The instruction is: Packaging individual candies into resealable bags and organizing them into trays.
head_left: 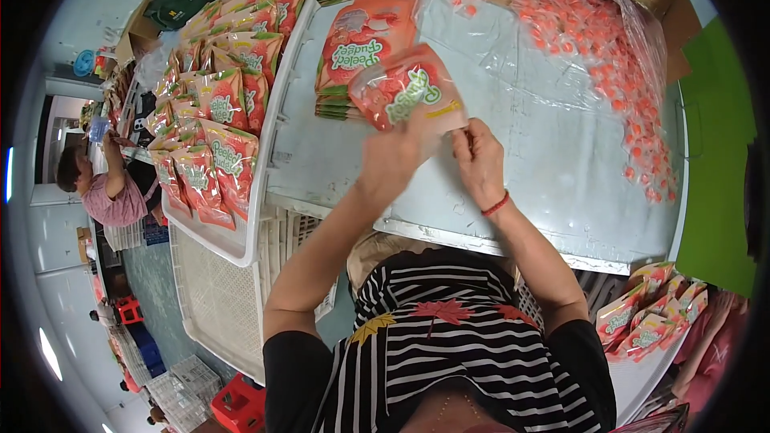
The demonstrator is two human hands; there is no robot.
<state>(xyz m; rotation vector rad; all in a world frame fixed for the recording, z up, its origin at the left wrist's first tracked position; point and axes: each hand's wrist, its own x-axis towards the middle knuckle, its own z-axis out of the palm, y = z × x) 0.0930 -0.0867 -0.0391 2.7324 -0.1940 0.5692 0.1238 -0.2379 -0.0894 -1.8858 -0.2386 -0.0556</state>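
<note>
A red candy pouch (405,84) is held tilted above the metal table. My left hand (389,159) grips its near edge, the fingers partly smeared by motion and lying over the pouch's front. At the pouch's near right corner, my right hand (481,162) is closed in a pinch; whether a bit of the pouch's edge is between the fingers is hard to make out. Just beyond and left of the held pouch lies a stack of flat red pouches (365,32), partly covered by it.
On the left, a white tray (269,152) carries rows of filled pouches (228,104). Wrapped red candies (573,28) spill from a clear plastic bag at the far right. More filled pouches (654,313) stand at the near right, beside another person. A pale table (529,144) spreads before me.
</note>
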